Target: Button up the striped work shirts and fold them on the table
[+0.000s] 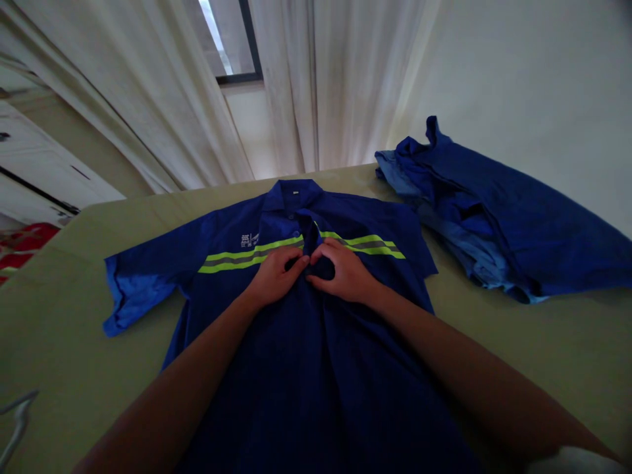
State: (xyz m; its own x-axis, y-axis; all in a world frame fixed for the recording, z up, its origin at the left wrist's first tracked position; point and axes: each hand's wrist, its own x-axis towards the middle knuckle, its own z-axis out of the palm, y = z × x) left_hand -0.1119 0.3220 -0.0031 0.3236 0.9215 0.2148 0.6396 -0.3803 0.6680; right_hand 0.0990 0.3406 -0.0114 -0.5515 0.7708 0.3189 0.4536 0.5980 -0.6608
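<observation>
A dark blue short-sleeved work shirt [276, 368] with a yellow-green reflective chest stripe lies face up on the green surface [74, 355], collar away from me. My left hand [274, 276] and my right hand [345, 273] meet at the front placket just below the stripe. Both hands have their fingers curled and pinched on the cloth edges at the middle of the chest. What sits between the fingertips is too small and dark to make out beyond the fabric.
A heap of other blue garments [494, 217] lies at the right on the same surface. White curtains [306, 85] hang behind, with a window above. A metal hanger tip [17, 421] shows at the lower left edge. Something red [22, 243] lies off the left side.
</observation>
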